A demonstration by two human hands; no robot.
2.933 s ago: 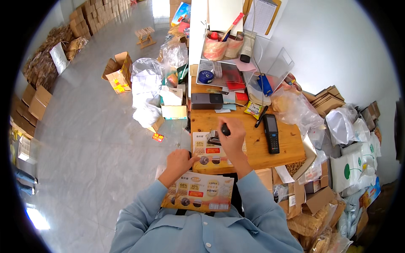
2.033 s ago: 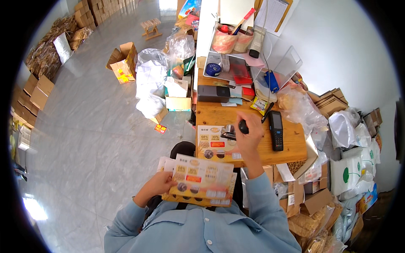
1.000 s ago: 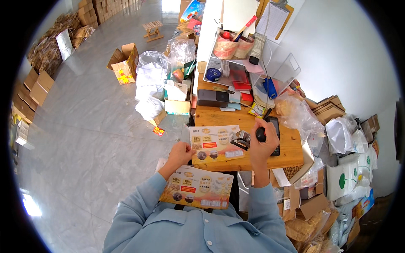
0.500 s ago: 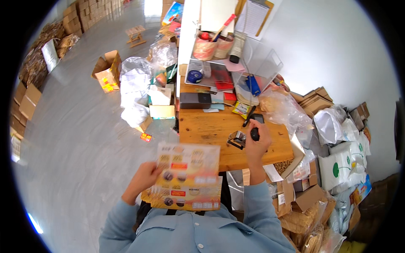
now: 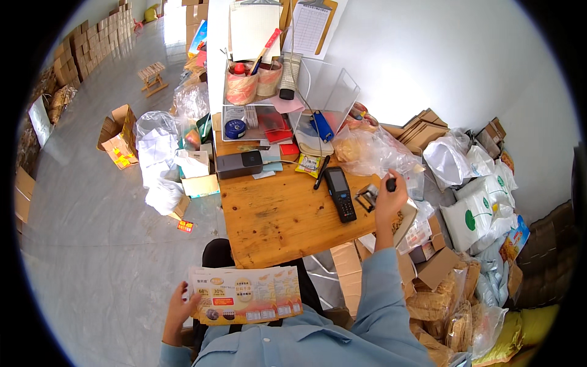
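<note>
On my lap lies a fanned stack of yellow-and-white printed sheets (image 5: 254,295), with red and orange blocks and small pictures. My left hand (image 5: 178,309) is at the stack's left edge, thumb over the top sheet and fingers partly hidden. Over the table's right edge, my right hand (image 5: 391,199) is closed around the black knob handle of a metal-framed hand stamp (image 5: 367,197). The stamp is tilted, its frame to the left of my fingers. Just left of it, a black handheld scanner (image 5: 340,194) with a keypad lies on the wooden table (image 5: 275,214).
A black pen (image 5: 321,173), a yellow packet (image 5: 308,164) and a dark grey box (image 5: 239,165) lie farther back. Behind them is a clear organizer (image 5: 333,92) with tape rolls. Cartons (image 5: 437,269) and white sacks (image 5: 468,211) crowd the right; an open carton (image 5: 117,137) stands on the floor.
The raised top sheet has come down onto the stack with my left hand. My right hand has carried the stamp rightward, uncovering the scanner. The whole view has shifted.
</note>
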